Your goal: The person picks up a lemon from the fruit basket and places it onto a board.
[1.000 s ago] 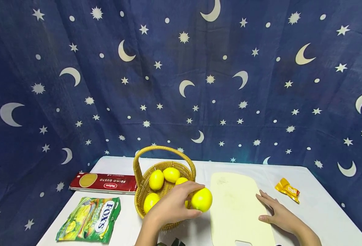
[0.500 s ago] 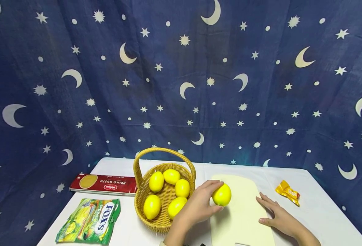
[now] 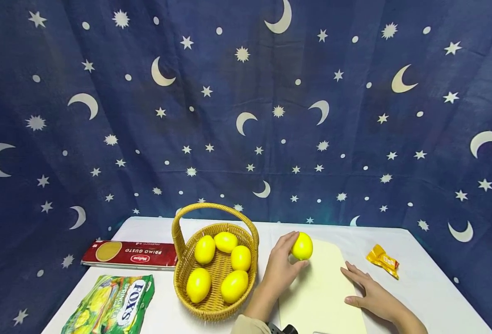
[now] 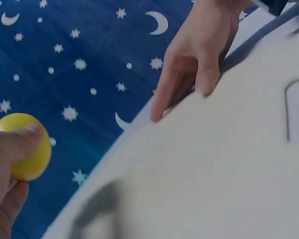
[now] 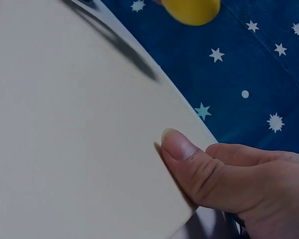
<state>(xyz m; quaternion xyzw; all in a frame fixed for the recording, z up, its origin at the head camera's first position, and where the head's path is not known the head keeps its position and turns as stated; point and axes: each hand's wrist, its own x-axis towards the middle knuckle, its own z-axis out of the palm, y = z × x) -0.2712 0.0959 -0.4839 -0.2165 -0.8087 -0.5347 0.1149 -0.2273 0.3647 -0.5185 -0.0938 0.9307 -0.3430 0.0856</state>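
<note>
A yellow lemon (image 3: 303,246) is pinched between the thumb and fingers of my left hand (image 3: 280,268), held above the far part of a cream cutting board (image 3: 319,297). In the left wrist view the lemon (image 4: 37,154) is plainly off the board, its shadow falling on the surface below. My right hand (image 3: 373,294) rests at the board's right edge with fingers fairly straight. From the right wrist, its thumb (image 5: 182,149) lies on the board's edge. Left of the board stands a wicker basket (image 3: 216,313) with an arched handle, several lemons (image 3: 198,285) inside.
A red spaghetti pack (image 3: 131,254) lies left of the basket, with a green Fox's candy bag (image 3: 110,306) in front of it. To the board's right is a small orange wrapped packet (image 3: 383,261). Behind the white table (image 3: 267,227) hangs a star-patterned blue curtain (image 3: 212,130).
My left hand has carried the lemon from beside the basket rightward and away from me, over the board. The right hand stays at the board's edge. The head view has shifted slightly.
</note>
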